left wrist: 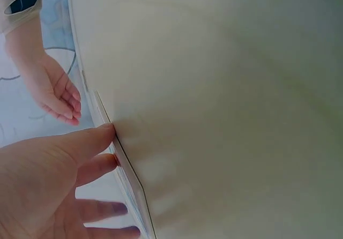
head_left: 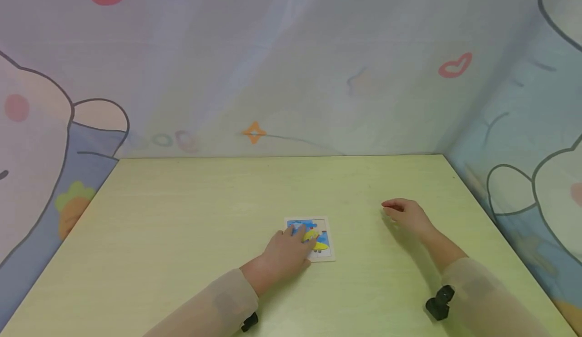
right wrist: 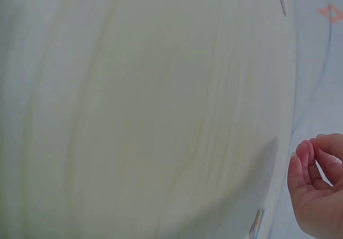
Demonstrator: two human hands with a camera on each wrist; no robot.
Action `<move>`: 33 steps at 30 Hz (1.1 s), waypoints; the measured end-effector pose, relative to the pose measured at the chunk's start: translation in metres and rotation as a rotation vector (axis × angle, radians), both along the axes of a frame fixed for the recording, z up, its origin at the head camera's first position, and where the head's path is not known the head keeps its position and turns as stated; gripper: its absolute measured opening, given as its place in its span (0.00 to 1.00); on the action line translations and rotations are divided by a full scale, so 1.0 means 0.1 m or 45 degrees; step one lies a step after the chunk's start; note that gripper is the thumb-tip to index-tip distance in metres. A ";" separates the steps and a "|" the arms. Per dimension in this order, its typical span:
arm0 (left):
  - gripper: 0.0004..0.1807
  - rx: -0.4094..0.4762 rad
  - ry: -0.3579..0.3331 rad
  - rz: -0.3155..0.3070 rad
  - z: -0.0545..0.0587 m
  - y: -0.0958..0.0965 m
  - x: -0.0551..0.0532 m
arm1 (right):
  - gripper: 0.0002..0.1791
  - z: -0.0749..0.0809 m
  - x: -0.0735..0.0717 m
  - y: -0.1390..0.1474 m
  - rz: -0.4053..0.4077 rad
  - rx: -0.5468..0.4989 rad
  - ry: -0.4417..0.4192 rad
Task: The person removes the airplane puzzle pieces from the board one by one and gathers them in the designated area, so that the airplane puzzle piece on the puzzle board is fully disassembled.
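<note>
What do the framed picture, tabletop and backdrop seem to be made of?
Framed picture: perhaps wood or card, matte-looking, pale-edged, with flat printed colours; the core stays unclear. Tabletop: probably wood or wood-look laminate, smooth, showing faint grain. Backdrop: likely fabric, matte, softly creased.

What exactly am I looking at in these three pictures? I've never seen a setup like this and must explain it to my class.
There is no machine here, just a person's two bare hands. The widest picture comes from a camera worn on the head, looking forward and down. The other two are taken from the left and right wrists, so they show each hand's work at an odd tilt.

On the pale table lies a small picture board with a light frame and blue and yellow artwork. The left hand rests on it; the left wrist view shows the thumb at the board's edge. The right hand is raised above the table, loosely bent, and no object shows in it. Behind hangs a printed backdrop.
</note>
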State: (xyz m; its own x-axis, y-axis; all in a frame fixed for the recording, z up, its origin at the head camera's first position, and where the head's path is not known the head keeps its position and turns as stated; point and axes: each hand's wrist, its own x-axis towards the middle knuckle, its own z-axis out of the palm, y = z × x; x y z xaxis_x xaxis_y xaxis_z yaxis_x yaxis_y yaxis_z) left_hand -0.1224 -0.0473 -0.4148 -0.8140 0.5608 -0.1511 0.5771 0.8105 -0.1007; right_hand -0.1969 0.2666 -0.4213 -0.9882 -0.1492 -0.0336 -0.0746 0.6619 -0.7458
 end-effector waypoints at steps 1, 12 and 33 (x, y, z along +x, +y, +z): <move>0.28 0.002 0.012 0.010 0.00 0.00 0.01 | 0.17 -0.01 0.00 -0.04 0.018 -0.016 -0.008; 0.27 -0.038 0.012 0.092 -0.01 0.03 0.02 | 0.16 -0.06 -0.03 -0.56 0.113 -0.134 -0.123; 0.28 -0.077 -0.069 0.125 -0.02 0.03 -0.01 | 0.14 -0.10 0.01 -1.17 0.215 -0.238 -0.222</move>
